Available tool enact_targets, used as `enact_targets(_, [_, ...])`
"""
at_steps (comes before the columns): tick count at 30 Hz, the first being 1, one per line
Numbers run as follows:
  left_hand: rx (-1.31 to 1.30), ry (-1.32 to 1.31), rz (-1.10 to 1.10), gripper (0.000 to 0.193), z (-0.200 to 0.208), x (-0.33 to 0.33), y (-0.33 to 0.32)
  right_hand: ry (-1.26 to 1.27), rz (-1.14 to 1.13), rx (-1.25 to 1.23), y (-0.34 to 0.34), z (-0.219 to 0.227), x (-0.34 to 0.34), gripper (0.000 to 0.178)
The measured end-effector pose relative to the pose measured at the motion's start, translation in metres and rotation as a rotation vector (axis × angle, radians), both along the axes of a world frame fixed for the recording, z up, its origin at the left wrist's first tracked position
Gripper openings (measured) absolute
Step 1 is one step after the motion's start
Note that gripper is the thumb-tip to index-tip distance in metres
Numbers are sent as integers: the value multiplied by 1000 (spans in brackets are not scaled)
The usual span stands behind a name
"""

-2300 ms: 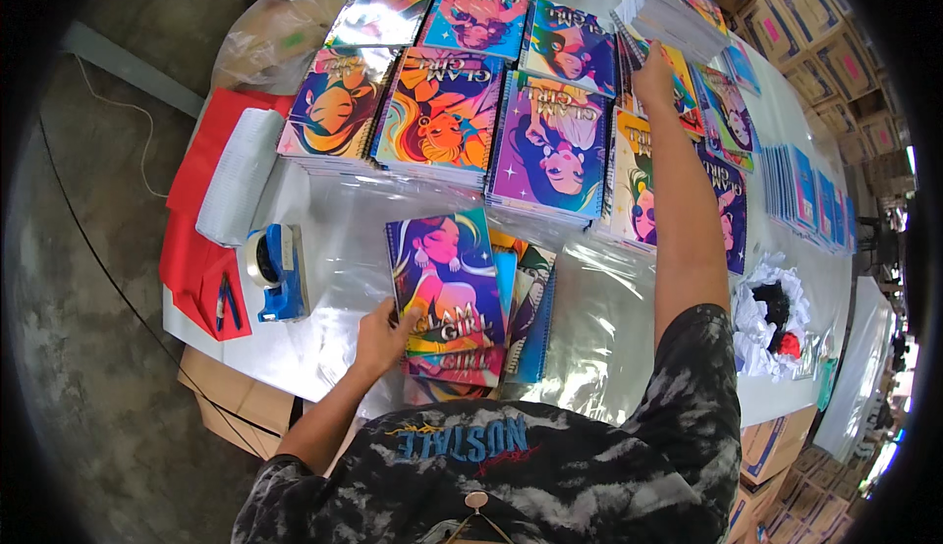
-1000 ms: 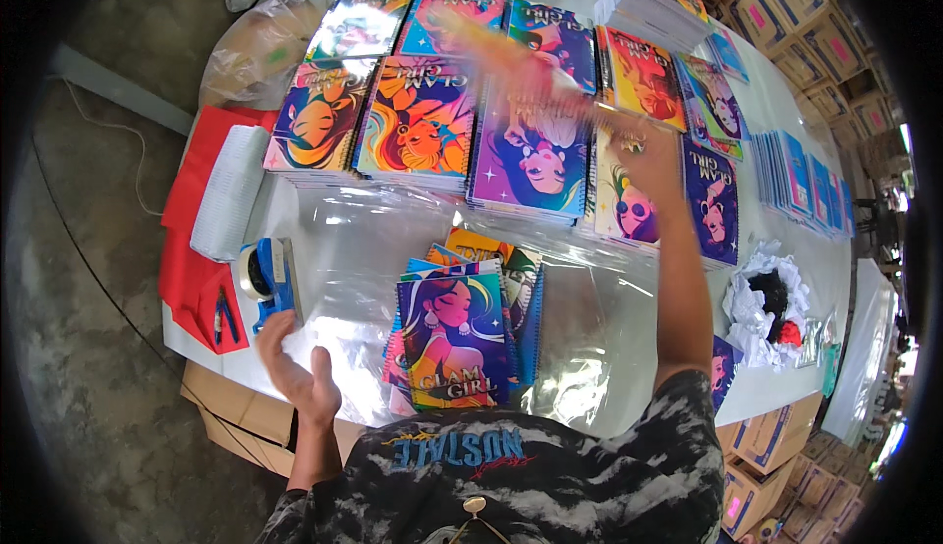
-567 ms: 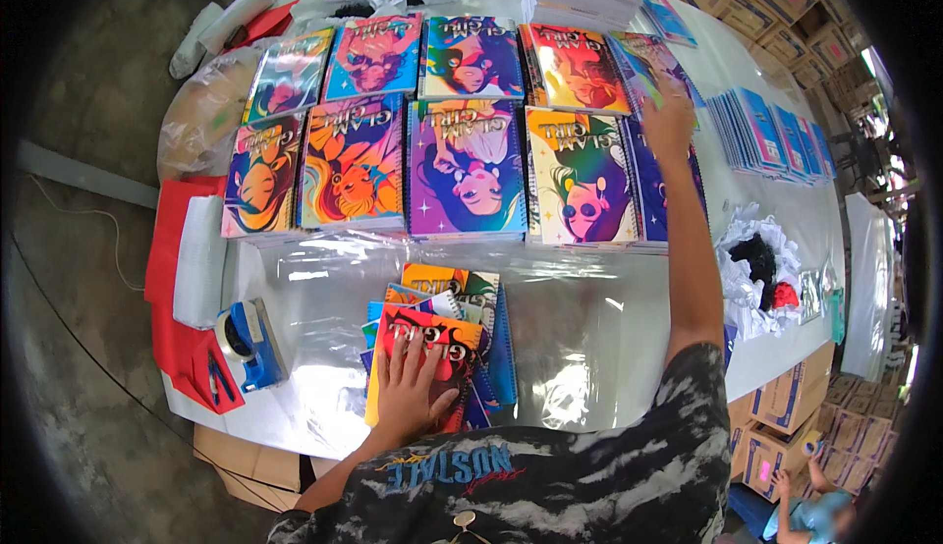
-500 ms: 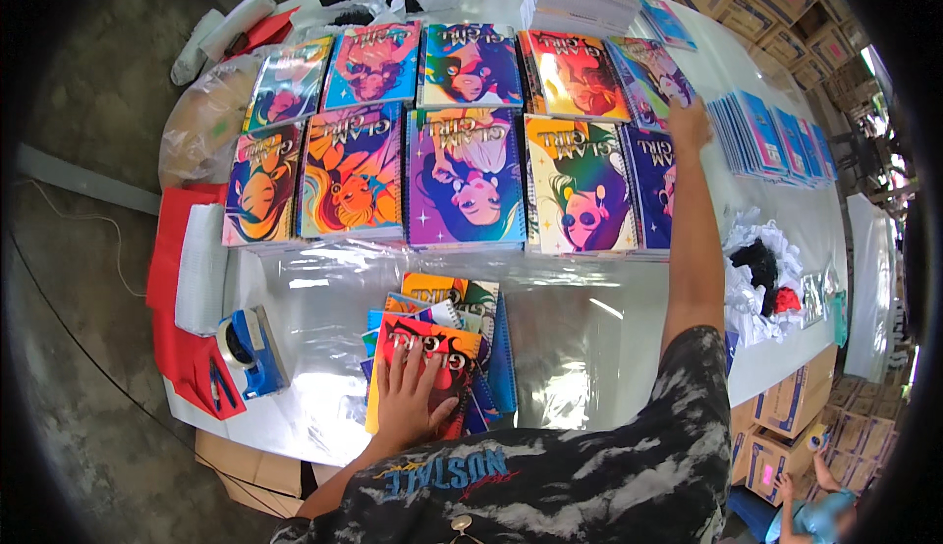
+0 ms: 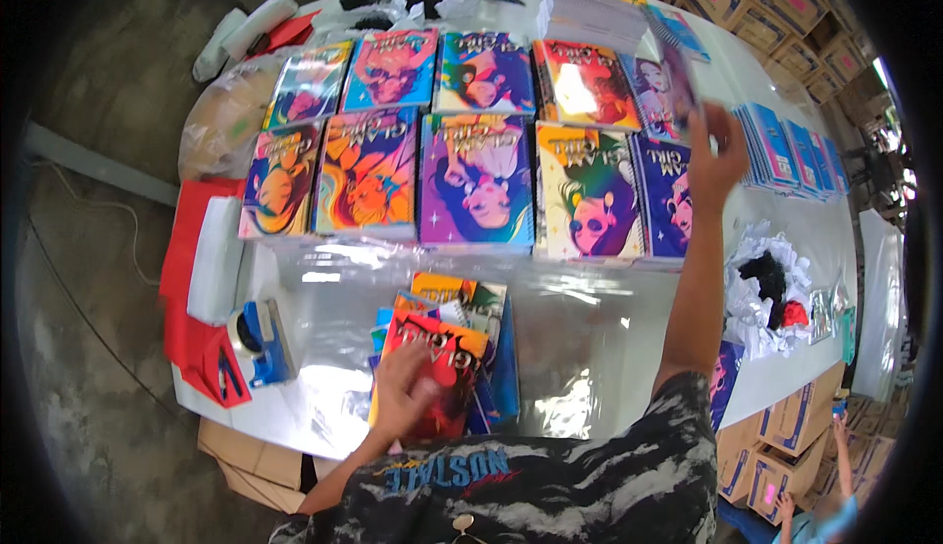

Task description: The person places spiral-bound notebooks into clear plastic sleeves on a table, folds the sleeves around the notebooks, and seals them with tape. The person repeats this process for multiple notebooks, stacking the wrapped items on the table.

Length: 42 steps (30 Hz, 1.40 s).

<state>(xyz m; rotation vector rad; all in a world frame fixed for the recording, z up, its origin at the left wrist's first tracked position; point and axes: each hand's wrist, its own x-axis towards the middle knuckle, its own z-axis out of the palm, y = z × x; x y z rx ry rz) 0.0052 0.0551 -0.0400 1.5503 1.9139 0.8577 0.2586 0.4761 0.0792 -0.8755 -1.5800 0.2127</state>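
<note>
My left hand (image 5: pixel 405 392), smeared by motion, is over a red and orange spiral notebook (image 5: pixel 447 353), its fingers apart. That notebook tops a loose, fanned pile near me. Stretched out to the far right, my right hand (image 5: pixel 720 146) has its fingers curled at the lower corner of a blurred, tilted notebook (image 5: pixel 678 73). It is above the last stack of the far row, where a purple cover with a drawn face shows. Two rows of notebook stacks lie across the table, among them a purple one (image 5: pixel 476 181) and a cream one (image 5: pixel 589 190).
Blue notebooks (image 5: pixel 776 151) are fanned out at the right. Nearer are crumpled white paper and black material (image 5: pixel 766 284). A blue tape dispenser (image 5: pixel 263 343) stands at left beside red sheets (image 5: pixel 192 279). Clear plastic (image 5: pixel 334 328) covers the near tabletop. Other people are at the far edge and lower right.
My right hand has shifted toward me and right, lifting a notebook's edge off the far right stack. My left hand has come up slightly from its flat rest on the red notebook.
</note>
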Motion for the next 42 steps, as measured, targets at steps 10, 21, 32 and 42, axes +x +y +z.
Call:
enact_targets(10, [-174, -313, 457, 80, 1, -27, -14, -151, 278, -1008, -326, -137, -28, 57])
enact_targets(21, [-186, -801, 383, 87, 18, -18, -18, 471, 629, -1341, -365, -112, -81, 50])
enact_targets(32, [294, -732, -60, 123, 41, -1, -70, 318, 896, -691, -397, -80, -39, 101])
enact_targets(42, [481, -761, 8, 110, 33, -3, -64, 529, 737, -661, -398, -91, -46, 126])
